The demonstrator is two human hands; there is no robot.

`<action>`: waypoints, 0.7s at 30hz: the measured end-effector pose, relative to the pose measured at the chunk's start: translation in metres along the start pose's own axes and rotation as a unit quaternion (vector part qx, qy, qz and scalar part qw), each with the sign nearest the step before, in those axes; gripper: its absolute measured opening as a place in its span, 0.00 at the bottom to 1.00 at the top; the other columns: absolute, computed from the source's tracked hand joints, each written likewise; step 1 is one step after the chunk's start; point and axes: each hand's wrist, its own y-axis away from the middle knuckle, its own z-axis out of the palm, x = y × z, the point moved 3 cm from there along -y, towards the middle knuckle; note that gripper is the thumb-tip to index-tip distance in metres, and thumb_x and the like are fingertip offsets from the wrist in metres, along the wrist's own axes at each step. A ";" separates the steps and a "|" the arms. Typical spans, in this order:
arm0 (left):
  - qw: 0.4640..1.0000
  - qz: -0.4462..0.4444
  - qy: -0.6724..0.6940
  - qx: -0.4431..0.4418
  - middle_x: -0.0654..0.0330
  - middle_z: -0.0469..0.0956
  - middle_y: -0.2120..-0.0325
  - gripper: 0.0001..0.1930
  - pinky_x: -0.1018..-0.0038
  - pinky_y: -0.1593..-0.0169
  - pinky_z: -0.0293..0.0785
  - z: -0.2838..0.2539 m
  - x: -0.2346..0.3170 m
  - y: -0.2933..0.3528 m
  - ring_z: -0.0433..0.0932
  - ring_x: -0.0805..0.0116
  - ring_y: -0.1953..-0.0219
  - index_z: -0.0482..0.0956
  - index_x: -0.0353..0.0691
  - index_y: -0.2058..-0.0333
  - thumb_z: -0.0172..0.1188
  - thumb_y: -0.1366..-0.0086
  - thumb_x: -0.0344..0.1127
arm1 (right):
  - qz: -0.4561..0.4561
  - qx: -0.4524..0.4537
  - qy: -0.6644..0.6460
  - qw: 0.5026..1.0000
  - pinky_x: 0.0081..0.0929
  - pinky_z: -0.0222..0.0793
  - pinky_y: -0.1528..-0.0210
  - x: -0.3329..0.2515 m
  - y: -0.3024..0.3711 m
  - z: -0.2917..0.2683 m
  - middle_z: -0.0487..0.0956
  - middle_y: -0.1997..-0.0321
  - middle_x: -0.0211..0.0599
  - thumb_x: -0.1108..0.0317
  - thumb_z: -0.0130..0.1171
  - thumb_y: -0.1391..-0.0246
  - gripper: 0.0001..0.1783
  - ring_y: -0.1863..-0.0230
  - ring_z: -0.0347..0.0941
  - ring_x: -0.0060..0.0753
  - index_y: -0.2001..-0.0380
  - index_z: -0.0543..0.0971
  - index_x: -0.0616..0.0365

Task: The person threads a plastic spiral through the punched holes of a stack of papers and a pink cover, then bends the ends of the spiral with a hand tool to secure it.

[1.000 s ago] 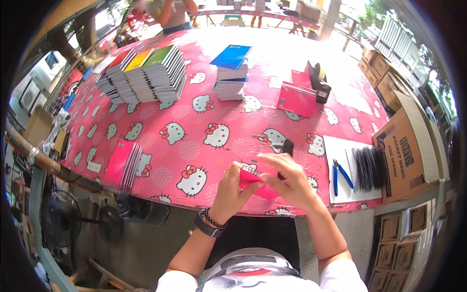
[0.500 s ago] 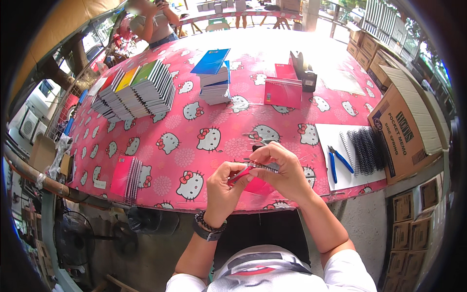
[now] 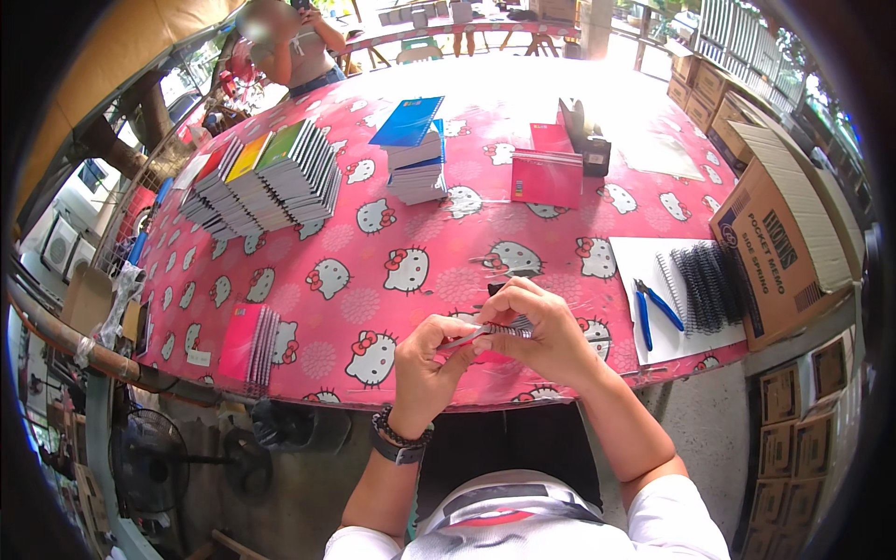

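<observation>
Near the table's front edge, a small notebook (image 3: pixel 460 343) is held between my two hands, its page edges showing. My left hand (image 3: pixel 429 366) pinches it by its left side, thumb and fingers closed. The fingers of my right hand (image 3: pixel 539 327) are closed around a dark spiral coil (image 3: pixel 510 330) at the notebook's bound edge. How far the coil runs through the holes is hidden by my fingers. A pink surface shows beneath the hands; whether it is a cover or the tablecloth I cannot tell.
Blue-handled pliers (image 3: pixel 657 313) and black coils (image 3: pixel 707 289) lie on a white sheet (image 3: pixel 667 348) beside a cardboard box (image 3: pixel 782 245). Pink notebooks (image 3: pixel 247 343) stand left; coloured notebook stacks (image 3: pixel 271 182), blue notebooks (image 3: pixel 411 154) and pink ones (image 3: pixel 546 179) stand farther back. A person (image 3: pixel 303 47) stands beyond.
The notebook has tilted between my hands, so its pale page edges show where the pink cover faced up before. Both hands keep their hold in nearly the same place.
</observation>
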 end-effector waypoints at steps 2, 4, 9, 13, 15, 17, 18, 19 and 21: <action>1.000 -0.005 0.014 -0.009 0.64 0.76 0.72 0.07 0.82 0.68 0.71 -0.002 -0.001 0.000 0.73 0.81 0.72 0.77 0.35 0.68 0.65 0.45 0.23 | -0.021 -0.004 0.024 0.999 0.29 0.67 0.62 -0.001 0.000 0.000 0.73 0.72 0.34 0.70 0.68 0.59 0.14 0.66 0.71 0.34 0.68 0.75 0.59; 1.000 -0.004 0.007 -0.006 0.64 0.77 0.72 0.07 0.82 0.67 0.71 -0.006 0.002 0.002 0.74 0.81 0.71 0.77 0.35 0.68 0.65 0.46 0.23 | -0.058 -0.011 0.048 0.997 0.31 0.66 0.62 -0.005 -0.002 0.004 0.73 0.72 0.36 0.71 0.67 0.59 0.14 0.67 0.70 0.37 0.68 0.74 0.59; 0.999 -0.025 0.032 0.010 0.63 0.78 0.71 0.09 0.81 0.64 0.73 -0.005 0.003 0.003 0.75 0.79 0.69 0.76 0.36 0.67 0.66 0.46 0.24 | -0.095 0.013 0.107 0.990 0.34 0.66 0.62 -0.007 0.002 0.009 0.74 0.71 0.39 0.75 0.61 0.55 0.09 0.67 0.70 0.41 0.68 0.74 0.61; 0.997 -0.018 0.068 0.028 0.64 0.77 0.72 0.11 0.80 0.62 0.73 -0.006 -0.006 0.005 0.75 0.79 0.67 0.74 0.37 0.66 0.67 0.46 0.27 | -0.084 0.009 0.121 0.989 0.33 0.67 0.64 -0.011 0.003 0.015 0.75 0.69 0.40 0.77 0.58 0.52 0.07 0.67 0.70 0.42 0.67 0.75 0.63; 0.997 -0.022 0.070 0.032 0.66 0.76 0.73 0.11 0.81 0.63 0.71 -0.008 -0.006 0.005 0.73 0.81 0.68 0.73 0.38 0.67 0.67 0.47 0.25 | -0.077 0.013 0.121 0.990 0.33 0.68 0.64 -0.014 0.002 0.020 0.75 0.69 0.41 0.78 0.57 0.51 0.07 0.66 0.70 0.42 0.66 0.75 0.63; 0.996 -0.038 0.078 0.031 0.67 0.75 0.74 0.12 0.82 0.66 0.69 -0.012 -0.010 0.009 0.71 0.81 0.70 0.73 0.38 0.68 0.68 0.47 0.28 | -0.071 0.003 0.122 0.990 0.32 0.68 0.64 -0.016 0.002 0.026 0.75 0.69 0.41 0.77 0.57 0.51 0.07 0.66 0.70 0.42 0.66 0.75 0.63; 0.995 -0.043 0.085 0.034 0.66 0.75 0.74 0.12 0.83 0.67 0.69 -0.013 -0.014 0.010 0.71 0.81 0.71 0.72 0.38 0.68 0.68 0.46 0.28 | -0.073 -0.002 0.122 0.990 0.32 0.67 0.64 -0.015 0.002 0.028 0.75 0.69 0.41 0.77 0.57 0.51 0.07 0.66 0.70 0.42 0.66 0.75 0.63; 0.994 -0.047 0.092 0.036 0.66 0.75 0.74 0.12 0.83 0.67 0.68 -0.015 -0.017 0.012 0.71 0.81 0.71 0.72 0.38 0.68 0.68 0.46 0.29 | -0.074 -0.007 0.122 0.990 0.32 0.67 0.64 -0.015 0.001 0.031 0.75 0.70 0.41 0.77 0.58 0.51 0.07 0.66 0.70 0.42 0.66 0.75 0.63; 0.996 -0.046 0.066 0.037 0.66 0.75 0.74 0.12 0.82 0.67 0.69 -0.020 -0.016 0.013 0.71 0.82 0.70 0.72 0.38 0.68 0.68 0.46 0.29 | -0.077 -0.017 0.112 0.991 0.31 0.67 0.65 -0.014 -0.002 0.033 0.75 0.70 0.41 0.76 0.59 0.51 0.07 0.66 0.70 0.42 0.67 0.75 0.62</action>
